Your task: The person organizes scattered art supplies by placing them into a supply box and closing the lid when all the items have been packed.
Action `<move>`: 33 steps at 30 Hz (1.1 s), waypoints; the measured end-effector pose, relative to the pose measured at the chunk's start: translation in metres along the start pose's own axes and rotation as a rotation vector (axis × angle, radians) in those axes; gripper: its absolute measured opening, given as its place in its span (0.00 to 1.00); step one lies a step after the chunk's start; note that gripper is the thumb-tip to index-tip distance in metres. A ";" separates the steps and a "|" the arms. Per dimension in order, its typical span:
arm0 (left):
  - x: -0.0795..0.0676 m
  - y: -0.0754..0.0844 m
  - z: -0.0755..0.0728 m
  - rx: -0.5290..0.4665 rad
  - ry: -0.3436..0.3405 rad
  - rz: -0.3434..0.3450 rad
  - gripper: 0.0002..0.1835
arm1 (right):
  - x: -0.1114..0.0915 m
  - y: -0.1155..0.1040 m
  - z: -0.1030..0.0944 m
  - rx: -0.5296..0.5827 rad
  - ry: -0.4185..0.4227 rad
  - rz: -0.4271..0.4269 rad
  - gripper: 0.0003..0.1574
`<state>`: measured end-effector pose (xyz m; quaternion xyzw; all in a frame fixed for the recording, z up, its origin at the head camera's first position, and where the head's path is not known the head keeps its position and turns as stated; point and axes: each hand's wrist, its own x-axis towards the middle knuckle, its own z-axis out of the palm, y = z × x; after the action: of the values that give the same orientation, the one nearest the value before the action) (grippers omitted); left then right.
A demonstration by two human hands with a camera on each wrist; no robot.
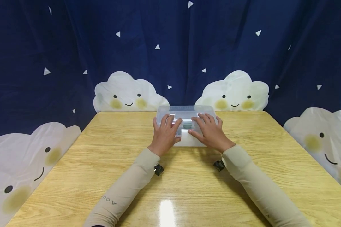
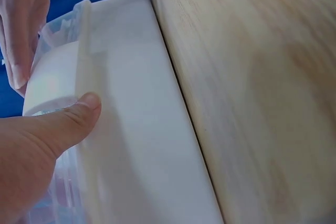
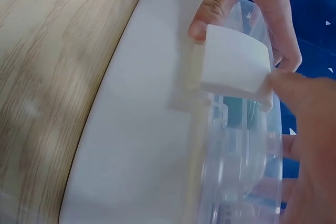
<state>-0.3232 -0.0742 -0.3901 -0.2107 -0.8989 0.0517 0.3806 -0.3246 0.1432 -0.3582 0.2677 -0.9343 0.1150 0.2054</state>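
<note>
A white storage box (image 3: 134,108) with a clear plastic lid (image 1: 184,108) sits toward the far side of the table. A curved white latch (image 3: 236,61) is at the middle of its front edge. My left hand (image 1: 164,132) holds the lid left of the latch, fingers bent over the top and thumb (image 2: 86,108) at the front rim. On the right side my right hand (image 1: 211,132) rests spread fingers on the lid, its thumb touching the latch's upper edge. Something greenish (image 1: 187,125) shows through the lid; other contents are blurred.
The wooden table (image 1: 130,195) reaches from the box to the near edge. Behind it hangs a dark blue curtain (image 1: 170,25) with white cloud shapes (image 1: 125,90). Small black wrist cameras (image 1: 158,170) sit below both cuffs.
</note>
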 end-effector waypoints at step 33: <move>0.014 0.001 -0.031 -0.290 -0.146 -0.160 0.28 | 0.000 0.002 -0.001 0.008 0.039 0.003 0.39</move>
<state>-0.3101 -0.0697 -0.3590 -0.1868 -0.9362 -0.0940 0.2826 -0.3254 0.1452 -0.3578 0.2650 -0.9300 0.1244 0.2222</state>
